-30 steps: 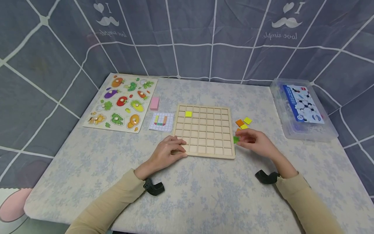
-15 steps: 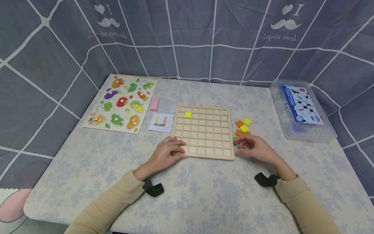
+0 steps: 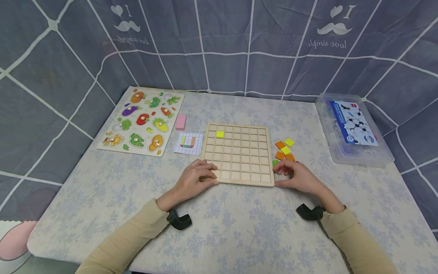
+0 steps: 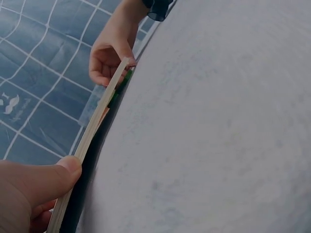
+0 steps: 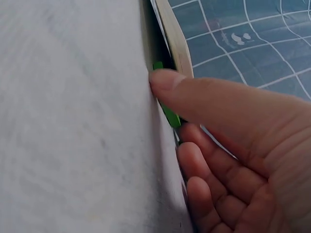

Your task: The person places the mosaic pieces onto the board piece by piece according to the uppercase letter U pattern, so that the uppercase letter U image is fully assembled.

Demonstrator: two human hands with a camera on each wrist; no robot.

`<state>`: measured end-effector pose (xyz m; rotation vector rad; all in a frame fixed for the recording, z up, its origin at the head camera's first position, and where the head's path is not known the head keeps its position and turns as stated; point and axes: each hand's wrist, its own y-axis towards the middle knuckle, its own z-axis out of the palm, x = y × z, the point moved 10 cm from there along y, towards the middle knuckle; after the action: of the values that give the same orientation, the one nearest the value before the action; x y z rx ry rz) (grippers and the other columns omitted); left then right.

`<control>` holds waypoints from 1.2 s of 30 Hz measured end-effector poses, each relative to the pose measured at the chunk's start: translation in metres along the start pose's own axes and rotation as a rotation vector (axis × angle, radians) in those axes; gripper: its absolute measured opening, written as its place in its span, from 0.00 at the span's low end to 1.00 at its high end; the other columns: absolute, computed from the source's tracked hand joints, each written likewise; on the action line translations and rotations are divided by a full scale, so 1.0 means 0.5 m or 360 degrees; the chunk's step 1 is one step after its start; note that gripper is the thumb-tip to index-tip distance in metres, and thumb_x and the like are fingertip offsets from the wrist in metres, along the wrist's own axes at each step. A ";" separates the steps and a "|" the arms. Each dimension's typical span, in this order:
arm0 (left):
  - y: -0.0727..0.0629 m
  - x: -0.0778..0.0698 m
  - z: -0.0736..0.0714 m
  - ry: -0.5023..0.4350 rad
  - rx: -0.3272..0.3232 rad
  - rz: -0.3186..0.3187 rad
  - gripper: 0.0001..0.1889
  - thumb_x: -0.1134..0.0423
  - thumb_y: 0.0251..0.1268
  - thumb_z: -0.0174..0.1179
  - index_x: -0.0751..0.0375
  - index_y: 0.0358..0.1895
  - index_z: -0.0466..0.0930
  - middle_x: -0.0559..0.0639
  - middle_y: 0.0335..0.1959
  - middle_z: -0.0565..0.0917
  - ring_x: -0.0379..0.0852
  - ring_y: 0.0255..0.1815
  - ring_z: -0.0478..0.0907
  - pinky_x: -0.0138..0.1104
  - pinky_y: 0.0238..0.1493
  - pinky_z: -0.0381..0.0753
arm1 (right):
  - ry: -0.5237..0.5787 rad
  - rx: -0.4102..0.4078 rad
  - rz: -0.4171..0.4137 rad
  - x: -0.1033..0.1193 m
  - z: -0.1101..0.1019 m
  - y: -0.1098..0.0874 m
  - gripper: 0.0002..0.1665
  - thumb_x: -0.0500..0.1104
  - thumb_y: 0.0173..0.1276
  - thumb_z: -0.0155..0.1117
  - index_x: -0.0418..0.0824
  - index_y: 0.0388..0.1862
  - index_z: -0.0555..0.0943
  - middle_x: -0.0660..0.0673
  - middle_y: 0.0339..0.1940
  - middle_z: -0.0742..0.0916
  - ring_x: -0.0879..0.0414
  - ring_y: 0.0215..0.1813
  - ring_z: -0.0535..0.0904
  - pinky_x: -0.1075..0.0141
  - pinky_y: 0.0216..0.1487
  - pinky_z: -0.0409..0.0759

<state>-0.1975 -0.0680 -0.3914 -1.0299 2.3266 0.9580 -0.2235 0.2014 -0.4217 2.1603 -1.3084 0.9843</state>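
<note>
A pale wooden grid board (image 3: 245,184) lies flat on the table, with one yellow tile (image 3: 220,134) in a cell near its upper left. My left hand (image 3: 194,177) grips its near left corner; in the left wrist view the thumb (image 4: 71,166) presses the front edge. At the near right corner, my right hand (image 3: 297,177) holds the board between thumb and fingers. A green tile (image 5: 171,115) shows beside the thumb in the right wrist view. Beyond that hand lie loose orange tiles (image 3: 280,155) and yellow tiles (image 3: 289,142), and the hand partly hides some tiles.
A pattern card (image 3: 188,144) with a coloured U shape lies left of the board, a pink block (image 3: 181,122) above it. Farther left is a vegetable puzzle board (image 3: 141,121). A clear plastic case (image 3: 354,129) stands at the right. A grey checked curtain (image 3: 226,34) hangs behind.
My right hand has moved down and left from the tiles to the board's near right corner, uncovering more orange tiles. My left hand has stayed at its corner.
</note>
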 end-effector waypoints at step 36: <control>-0.001 0.008 0.011 0.0057 0.0050 0.0020 0.05 0.63 0.51 0.71 0.59 0.30 0.87 0.52 0.45 0.84 0.50 0.50 0.74 0.37 0.62 0.68 | 0.0194 -0.0059 0.0141 -0.052 -0.053 -0.005 0.21 0.40 0.51 0.76 0.36 0.40 0.77 0.42 0.34 0.81 0.56 0.33 0.76 0.70 0.34 0.76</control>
<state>-0.1990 -0.0660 -0.3979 -1.0296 2.3722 0.9119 -0.2385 0.2353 -0.4239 1.9966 -1.3630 1.0991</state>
